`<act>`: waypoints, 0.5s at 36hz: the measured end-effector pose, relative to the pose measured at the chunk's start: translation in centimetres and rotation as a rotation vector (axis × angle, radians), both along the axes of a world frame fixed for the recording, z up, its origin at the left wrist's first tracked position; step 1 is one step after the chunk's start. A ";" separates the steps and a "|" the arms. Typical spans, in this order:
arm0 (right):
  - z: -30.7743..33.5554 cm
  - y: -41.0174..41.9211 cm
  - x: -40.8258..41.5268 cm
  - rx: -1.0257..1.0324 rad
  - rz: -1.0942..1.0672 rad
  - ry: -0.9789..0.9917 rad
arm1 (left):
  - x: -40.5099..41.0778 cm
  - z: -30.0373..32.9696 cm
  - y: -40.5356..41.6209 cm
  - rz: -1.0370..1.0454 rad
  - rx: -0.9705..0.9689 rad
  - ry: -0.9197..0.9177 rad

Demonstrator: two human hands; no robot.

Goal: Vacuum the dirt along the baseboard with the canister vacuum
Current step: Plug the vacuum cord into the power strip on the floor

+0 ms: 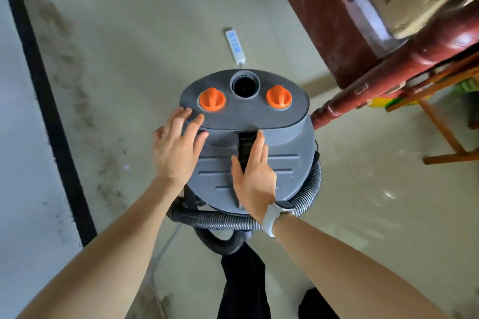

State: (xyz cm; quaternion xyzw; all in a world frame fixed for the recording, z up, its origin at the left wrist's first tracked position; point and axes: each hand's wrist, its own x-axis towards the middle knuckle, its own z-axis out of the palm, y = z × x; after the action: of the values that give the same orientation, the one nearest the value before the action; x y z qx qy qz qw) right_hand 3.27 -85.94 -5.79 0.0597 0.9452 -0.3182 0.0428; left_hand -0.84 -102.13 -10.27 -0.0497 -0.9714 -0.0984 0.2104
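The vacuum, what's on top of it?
On the vacuum's grey lid sit two orange knobs, a round black hole, and both hands: left hand, right hand. Inside the hole is too dark to see.

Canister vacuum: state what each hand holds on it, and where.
Nothing is gripped. The left hand rests flat on the canister vacuum lid's left edge; the right hand lies open along the central handle slot.

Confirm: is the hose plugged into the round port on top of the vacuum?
No. The round port on the vacuum is open and empty, and the hose lies coiled around its base.
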 end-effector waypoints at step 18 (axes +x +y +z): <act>-1.5 -4.0 -15.1 0.176 0.148 0.220 | -11.5 0.7 -4.3 0.146 0.167 -0.074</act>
State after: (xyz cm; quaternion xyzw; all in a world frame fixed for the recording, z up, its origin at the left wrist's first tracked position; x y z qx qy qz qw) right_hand -11.82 -89.94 -7.29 -0.0418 0.9702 -0.2346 -0.0428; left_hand -12.38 -106.38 -9.59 0.0423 -0.9680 -0.1651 0.1843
